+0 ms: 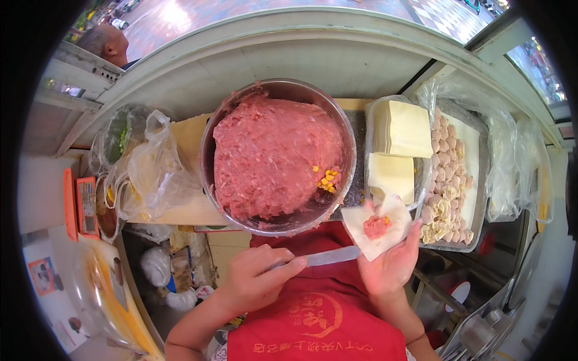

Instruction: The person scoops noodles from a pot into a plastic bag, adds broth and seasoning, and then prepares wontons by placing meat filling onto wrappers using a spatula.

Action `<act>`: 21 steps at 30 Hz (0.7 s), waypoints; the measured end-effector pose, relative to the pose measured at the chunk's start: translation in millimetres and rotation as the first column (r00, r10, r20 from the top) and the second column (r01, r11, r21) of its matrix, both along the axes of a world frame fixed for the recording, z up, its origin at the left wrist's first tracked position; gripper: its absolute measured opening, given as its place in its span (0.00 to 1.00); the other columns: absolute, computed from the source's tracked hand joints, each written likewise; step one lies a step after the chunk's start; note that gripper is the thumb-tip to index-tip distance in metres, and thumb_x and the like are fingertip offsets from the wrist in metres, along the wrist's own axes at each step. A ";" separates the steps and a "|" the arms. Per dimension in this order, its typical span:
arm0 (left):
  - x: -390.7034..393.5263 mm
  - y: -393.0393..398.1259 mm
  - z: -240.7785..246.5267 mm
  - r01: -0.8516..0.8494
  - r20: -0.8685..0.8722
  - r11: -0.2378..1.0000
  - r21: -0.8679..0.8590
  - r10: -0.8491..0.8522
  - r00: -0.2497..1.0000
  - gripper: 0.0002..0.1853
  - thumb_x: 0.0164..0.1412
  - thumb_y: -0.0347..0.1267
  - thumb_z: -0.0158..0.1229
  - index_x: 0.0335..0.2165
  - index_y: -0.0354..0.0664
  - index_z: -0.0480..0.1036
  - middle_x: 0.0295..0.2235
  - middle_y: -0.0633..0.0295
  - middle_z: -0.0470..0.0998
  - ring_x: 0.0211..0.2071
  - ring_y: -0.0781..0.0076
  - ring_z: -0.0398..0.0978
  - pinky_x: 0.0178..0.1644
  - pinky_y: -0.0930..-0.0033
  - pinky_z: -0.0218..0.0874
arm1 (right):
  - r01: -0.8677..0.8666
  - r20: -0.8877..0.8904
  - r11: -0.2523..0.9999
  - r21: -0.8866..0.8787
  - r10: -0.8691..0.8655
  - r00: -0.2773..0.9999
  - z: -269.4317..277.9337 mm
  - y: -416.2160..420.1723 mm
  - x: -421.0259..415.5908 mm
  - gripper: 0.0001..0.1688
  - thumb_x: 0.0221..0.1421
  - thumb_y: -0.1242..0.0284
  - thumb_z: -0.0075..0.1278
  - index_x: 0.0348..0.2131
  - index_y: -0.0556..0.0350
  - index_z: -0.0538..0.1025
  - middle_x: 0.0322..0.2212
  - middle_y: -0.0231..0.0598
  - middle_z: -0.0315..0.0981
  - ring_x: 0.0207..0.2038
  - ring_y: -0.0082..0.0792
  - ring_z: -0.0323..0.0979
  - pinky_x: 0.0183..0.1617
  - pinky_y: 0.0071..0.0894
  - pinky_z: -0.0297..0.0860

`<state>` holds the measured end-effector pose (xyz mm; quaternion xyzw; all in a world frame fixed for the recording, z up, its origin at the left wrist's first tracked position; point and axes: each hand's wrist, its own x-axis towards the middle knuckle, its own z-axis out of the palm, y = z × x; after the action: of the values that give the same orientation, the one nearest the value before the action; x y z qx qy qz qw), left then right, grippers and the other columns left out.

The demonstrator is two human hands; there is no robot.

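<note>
My left hand (264, 275) grips the handle of a flat metal spatula (332, 256), whose blade tip reaches the edge of a dough wrapper. On my right hand (393, 266), palm up, rests that square dough wrapper (356, 219), with a dab of minced meat (376, 228) and a bit of corn on it. Ahead stands a large steel bowl (350, 135) of pink minced meat (275, 149), with corn kernels (328, 179) at its right side. Stacked wrappers (402, 128) lie in a plastic-lined container right of the bowl. Filled dumplings (445, 158) cover part of a metal tray (478, 203).
Plastic bags (158, 167) lie on the wooden board (187, 131) at left, near a bowl of chopped greens (123, 140) and an orange scale (87, 205). More plastic (501, 167) hangs right of the tray. A person (106, 45) is beyond the window frame.
</note>
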<state>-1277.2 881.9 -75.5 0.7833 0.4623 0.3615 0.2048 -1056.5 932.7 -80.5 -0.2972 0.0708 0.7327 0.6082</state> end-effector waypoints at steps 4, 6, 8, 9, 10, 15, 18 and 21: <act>19.2 23.4 9.8 0.172 0.034 0.985 0.015 -0.173 0.984 0.14 0.45 0.23 0.62 0.35 0.42 0.79 0.28 0.64 0.75 0.20 0.72 0.71 0.20 0.73 0.59 | -0.168 -0.246 0.954 0.250 0.230 0.942 -24.0 -2.5 14.4 0.23 0.68 0.55 0.31 0.27 0.51 0.64 0.51 0.48 0.66 0.47 0.42 0.64 0.49 0.40 0.70; 22.9 34.1 19.5 0.192 -0.155 0.977 0.089 -0.177 0.972 0.13 0.46 0.28 0.60 0.35 0.42 0.78 0.31 0.66 0.75 0.21 0.77 0.69 0.20 0.74 0.57 | -0.236 -0.158 0.958 0.166 0.262 0.952 -13.3 -2.3 11.2 0.23 0.68 0.59 0.34 0.23 0.52 0.62 0.50 0.50 0.66 0.43 0.42 0.65 0.46 0.38 0.73; 21.7 37.8 24.2 0.151 -0.238 0.980 0.131 -0.117 0.964 0.13 0.45 0.28 0.60 0.35 0.42 0.77 0.31 0.67 0.75 0.21 0.77 0.69 0.20 0.74 0.57 | -0.343 0.002 0.938 0.046 0.344 0.939 5.7 3.2 6.1 0.15 0.68 0.64 0.35 0.30 0.53 0.66 0.49 0.49 0.67 0.46 0.45 0.68 0.51 0.41 0.72; 21.3 40.5 26.5 0.136 -0.278 0.979 0.155 -0.089 0.957 0.14 0.45 0.27 0.60 0.35 0.42 0.77 0.31 0.67 0.75 0.21 0.77 0.68 0.20 0.74 0.57 | -0.345 -0.041 0.935 0.080 0.349 0.936 3.8 1.7 8.7 0.13 0.67 0.65 0.36 0.34 0.54 0.67 0.49 0.49 0.67 0.48 0.47 0.69 0.52 0.43 0.71; 20.1 43.9 28.7 0.123 -0.281 0.978 0.168 -0.072 0.957 0.16 0.43 0.27 0.60 0.36 0.41 0.78 0.31 0.66 0.75 0.21 0.77 0.68 0.20 0.75 0.55 | -0.345 -0.084 0.932 0.114 0.355 0.931 -1.4 -1.0 11.6 0.12 0.67 0.65 0.37 0.38 0.54 0.68 0.50 0.49 0.68 0.50 0.48 0.69 0.54 0.45 0.70; 24.8 35.7 18.5 0.114 -0.182 0.982 0.154 -0.085 0.980 0.17 0.44 0.27 0.60 0.38 0.39 0.78 0.29 0.66 0.75 0.20 0.77 0.68 0.19 0.76 0.55 | -0.123 -0.284 0.963 0.242 0.191 0.940 -25.4 -4.8 13.1 0.12 0.67 0.69 0.39 0.44 0.58 0.66 0.40 0.46 0.74 0.48 0.46 0.73 0.54 0.49 0.69; 36.3 37.3 24.0 0.091 -0.273 0.988 0.127 -0.054 0.961 0.18 0.44 0.25 0.60 0.39 0.38 0.77 0.29 0.65 0.75 0.19 0.76 0.70 0.18 0.74 0.56 | -0.153 0.116 0.986 -0.058 0.159 0.980 8.5 6.7 3.5 0.10 0.66 0.71 0.40 0.43 0.59 0.67 0.33 0.41 0.72 0.38 0.37 0.74 0.52 0.46 0.71; 33.6 35.8 28.1 0.033 -0.223 0.998 0.058 -0.019 0.975 0.18 0.44 0.23 0.60 0.39 0.37 0.77 0.29 0.63 0.75 0.20 0.73 0.71 0.19 0.71 0.59 | -0.204 0.416 0.966 0.157 0.122 0.901 3.2 6.0 28.6 0.05 0.65 0.74 0.42 0.39 0.56 0.68 0.29 0.36 0.67 0.32 0.27 0.68 0.50 0.42 0.70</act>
<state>-1243.6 917.7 -47.4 0.8307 0.4607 0.2832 0.1323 -1027.9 938.7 -77.2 -0.3849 -0.1540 0.7075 0.5723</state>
